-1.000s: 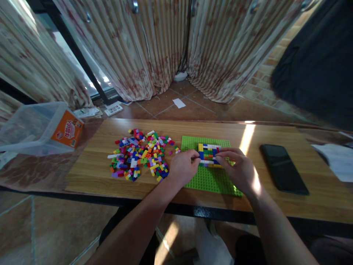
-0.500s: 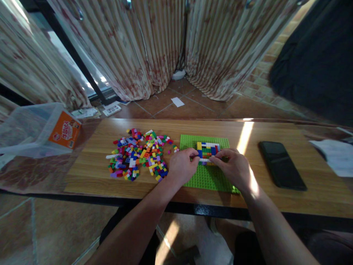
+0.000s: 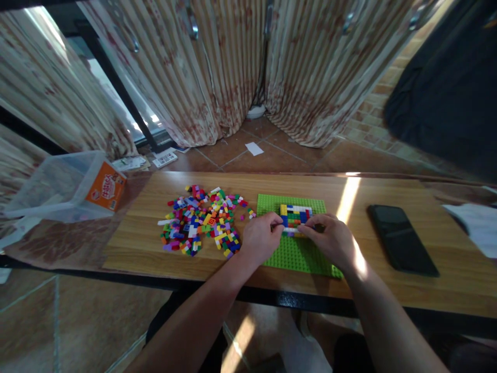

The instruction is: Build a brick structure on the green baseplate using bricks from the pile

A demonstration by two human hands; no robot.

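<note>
A low rectangular build of toy bricks (image 3: 297, 209), with yellow, white, blue, red and green pieces, stands on a green studded baseplate (image 3: 293, 259). My left hand (image 3: 263, 235) is closed at the build's left side, its thumb and finger pinched against the near left corner. From the right, my right hand (image 3: 330, 235) pinches at the near right part, thumb and fingertips together. Between the fingertips a white brick row (image 3: 291, 229) shows along the near edge. The fingers hide part of the build, so any small loose brick in them cannot be made out.
Many loose bricks (image 3: 194, 220) lie heaped on the wooden table (image 3: 135, 238) to the left. A black phone (image 3: 402, 238) rests on the right. Beyond the left end is a clear plastic bin (image 3: 66, 181) with an orange label; curtains (image 3: 217, 77) hang behind.
The camera view has shifted slightly, so everything appears a little lower and further right. Both hands stay at the brick build with almost the same grip.
</note>
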